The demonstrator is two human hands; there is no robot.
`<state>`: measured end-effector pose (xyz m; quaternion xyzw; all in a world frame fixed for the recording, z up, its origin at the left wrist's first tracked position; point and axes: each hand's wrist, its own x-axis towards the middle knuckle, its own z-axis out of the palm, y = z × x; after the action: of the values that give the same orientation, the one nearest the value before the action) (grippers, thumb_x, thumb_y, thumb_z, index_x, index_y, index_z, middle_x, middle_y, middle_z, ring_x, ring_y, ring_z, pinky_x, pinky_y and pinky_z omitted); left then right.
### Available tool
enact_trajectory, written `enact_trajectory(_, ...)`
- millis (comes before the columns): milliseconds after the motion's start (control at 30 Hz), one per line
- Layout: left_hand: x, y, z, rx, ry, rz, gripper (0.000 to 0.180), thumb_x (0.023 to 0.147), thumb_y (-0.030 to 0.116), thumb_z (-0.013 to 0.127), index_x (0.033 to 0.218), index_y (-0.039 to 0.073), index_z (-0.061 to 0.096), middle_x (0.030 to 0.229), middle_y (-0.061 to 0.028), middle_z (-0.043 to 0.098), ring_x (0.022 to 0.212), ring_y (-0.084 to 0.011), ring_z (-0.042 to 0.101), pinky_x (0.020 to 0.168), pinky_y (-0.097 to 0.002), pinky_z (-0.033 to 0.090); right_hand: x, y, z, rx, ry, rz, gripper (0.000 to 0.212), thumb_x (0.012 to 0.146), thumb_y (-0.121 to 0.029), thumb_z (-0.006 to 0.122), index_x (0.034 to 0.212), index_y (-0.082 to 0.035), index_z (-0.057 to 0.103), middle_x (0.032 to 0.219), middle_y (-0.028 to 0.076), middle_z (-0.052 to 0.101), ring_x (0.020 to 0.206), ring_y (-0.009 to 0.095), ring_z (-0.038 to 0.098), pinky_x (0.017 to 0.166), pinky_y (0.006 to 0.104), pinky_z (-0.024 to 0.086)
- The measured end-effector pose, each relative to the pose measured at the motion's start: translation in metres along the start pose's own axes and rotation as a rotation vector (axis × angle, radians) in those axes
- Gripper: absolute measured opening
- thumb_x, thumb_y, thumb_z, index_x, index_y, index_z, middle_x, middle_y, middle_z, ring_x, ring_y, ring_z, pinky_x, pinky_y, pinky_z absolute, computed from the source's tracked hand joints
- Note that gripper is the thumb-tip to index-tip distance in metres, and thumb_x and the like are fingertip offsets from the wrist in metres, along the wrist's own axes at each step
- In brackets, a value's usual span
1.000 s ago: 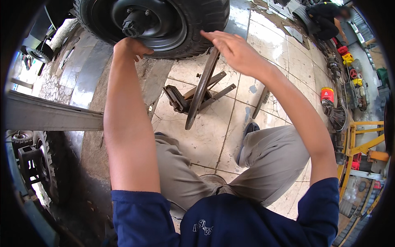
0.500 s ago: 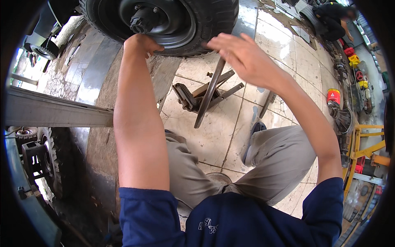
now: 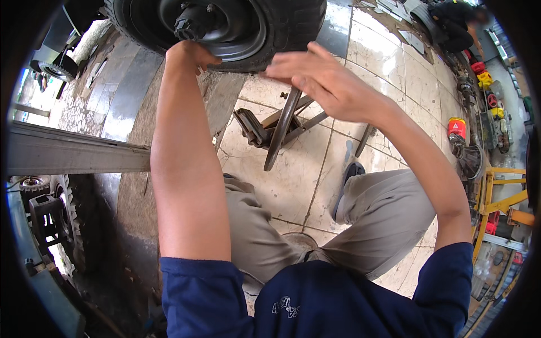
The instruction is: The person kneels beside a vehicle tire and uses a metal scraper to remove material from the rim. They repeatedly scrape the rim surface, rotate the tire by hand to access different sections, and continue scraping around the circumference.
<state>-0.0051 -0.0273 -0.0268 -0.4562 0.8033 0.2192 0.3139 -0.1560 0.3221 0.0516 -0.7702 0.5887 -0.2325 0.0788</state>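
From up on the person's head, the left one of two side-by-side fisheye cameras looks steeply down past the navy shirt [image 3: 344,301], close over both forearms [image 3: 189,124], its wide view reaching the big wheel [image 3: 225,28] at the top.

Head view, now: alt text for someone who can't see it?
A person's bare left hand is at the lower part of a large black rubber-tyred wheel, contact unclear; their bare right hand is open near its lower right, fingers blurred. Below, a long dark metal bar and a dark metal bracket show against cream floor tiles.
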Motion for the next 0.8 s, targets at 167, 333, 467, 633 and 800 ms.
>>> enact_trajectory(167,0.0,0.005,-0.006,0.05,-0.05,0.024,0.068,0.097,0.061,0.054,0.15,0.018,0.05,0.147,-0.0081,0.058,0.123,-0.0228,0.066,0.102,-0.0454,0.053,0.008,0.04,0.005,-0.012,0.167,0.352,0.048,0.112,-0.035,0.033,0.141,-0.006,0.058,0.146,0.014,0.058,0.143,0.028,0.047,0.121,0.0579,0.026)
enact_trajectory(333,-0.029,0.015,0.0,0.142,0.008,0.024,0.067,0.098,0.062,0.053,0.148,0.017,0.052,0.147,-0.0079,0.058,0.123,-0.0226,0.066,0.103,-0.0421,0.053,-0.001,0.001,-0.013,-0.064,-0.086,0.117,0.051,0.112,-0.039,0.034,0.145,-0.006,0.055,0.149,0.013,0.056,0.146,0.028,0.042,0.124,0.0526,0.024)
enact_trajectory(467,0.004,0.004,-0.003,0.148,-0.007,0.021,0.068,0.098,0.061,0.052,0.149,0.017,0.051,0.145,-0.0071,0.06,0.124,-0.022,0.066,0.105,-0.0426,0.051,-0.002,0.039,-0.001,-0.094,0.126,0.155,0.05,0.113,-0.036,0.033,0.147,-0.007,0.053,0.15,0.014,0.055,0.147,0.027,0.042,0.125,0.0518,0.023)
enact_trajectory(633,-0.008,0.011,-0.001,0.124,-0.054,0.057,0.07,0.098,0.061,0.052,0.153,0.018,0.046,0.148,-0.0071,0.057,0.126,-0.0221,0.064,0.105,-0.043,0.051,-0.003,0.013,-0.017,-0.134,-0.093,0.1,0.047,0.112,-0.032,0.034,0.147,-0.008,0.053,0.15,0.011,0.055,0.146,0.026,0.043,0.124,0.0525,0.026)
enact_trajectory(800,-0.023,0.015,0.002,0.073,-0.003,0.055,0.067,0.097,0.06,0.055,0.151,0.02,0.049,0.146,-0.0068,0.06,0.126,-0.0213,0.064,0.103,-0.0433,0.051,-0.001,0.035,-0.006,-0.058,0.08,0.108,0.044,0.111,-0.03,0.038,0.143,-0.007,0.057,0.148,0.012,0.056,0.146,0.028,0.043,0.124,0.0508,0.027)
